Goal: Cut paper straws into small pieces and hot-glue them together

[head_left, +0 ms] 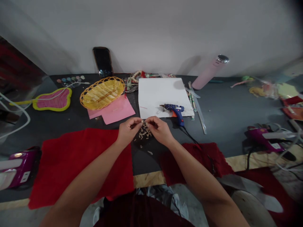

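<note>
My left hand is closed in a pinch on a small pale piece whose kind I cannot make out. Close beside it, my right hand pinches another little pale bit between thumb and finger. Below the fingertips, a loose pile of small pale pieces lies scattered on the dark table. Just beyond my right hand, a blue glue gun rests on a white board, its nozzle pointing left and its cord running down to the right.
Red cloths lie near the front edge. A yellow basket sits on pink paper. At the back lean a phone and a pink bottle. Glue sticks lie right of the board. A purple device stands far right.
</note>
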Tool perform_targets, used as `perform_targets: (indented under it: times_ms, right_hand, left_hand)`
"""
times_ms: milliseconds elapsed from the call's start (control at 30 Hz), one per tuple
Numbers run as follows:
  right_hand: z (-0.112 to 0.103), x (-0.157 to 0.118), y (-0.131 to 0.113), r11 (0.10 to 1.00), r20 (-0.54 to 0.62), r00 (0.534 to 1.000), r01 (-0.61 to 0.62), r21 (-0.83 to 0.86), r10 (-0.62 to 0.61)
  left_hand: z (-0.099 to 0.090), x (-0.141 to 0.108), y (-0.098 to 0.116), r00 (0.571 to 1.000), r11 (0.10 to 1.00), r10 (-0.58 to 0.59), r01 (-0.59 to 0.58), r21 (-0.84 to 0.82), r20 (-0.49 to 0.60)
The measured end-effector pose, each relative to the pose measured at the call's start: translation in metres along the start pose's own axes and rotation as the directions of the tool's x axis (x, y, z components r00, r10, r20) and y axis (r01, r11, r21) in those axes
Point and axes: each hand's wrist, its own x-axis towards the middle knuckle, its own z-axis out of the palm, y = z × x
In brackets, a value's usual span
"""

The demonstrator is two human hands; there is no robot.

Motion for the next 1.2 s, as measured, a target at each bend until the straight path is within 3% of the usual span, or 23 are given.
perform_targets:
  times_ms: [300, 600, 900, 1200]
  right_hand:
    - [-0.0015, -0.001, -0.0031, 0.977, 0.113, 0.986, -0.142, 0.158, 0.125]
    - [0.0024, 0.0002, -0.001, 0.875, 0.217, 0.958, -0.264, 0.406, 0.188]
    - [-0.0022, -0.0004, -0.0031, 0.956, 0.09, 0.989, -0.133, 0.262, 0.114]
    - [-0.0009, -0.0015, -0.0033, 0.959, 0.165, 0.981, -0.142, 0.245, 0.103]
  left_hand:
    - [-0.001, 0.0004, 0.0021, 0.999, 0.999, -0.035, 0.035, -0.034, -0.022]
    - [-0.0006, 0.0002, 0.001, 0.998, 0.994, -0.058, 0.059, -0.096, 0.014]
    - [-0.0011, 0.0005, -0.0007, 0.997, 1.0, -0.008, 0.009, -0.013, 0.078]
    - [-0.0001, 0.0018, 0.0004, 0.995, 0.987, -0.098, 0.099, -0.124, 0.011]
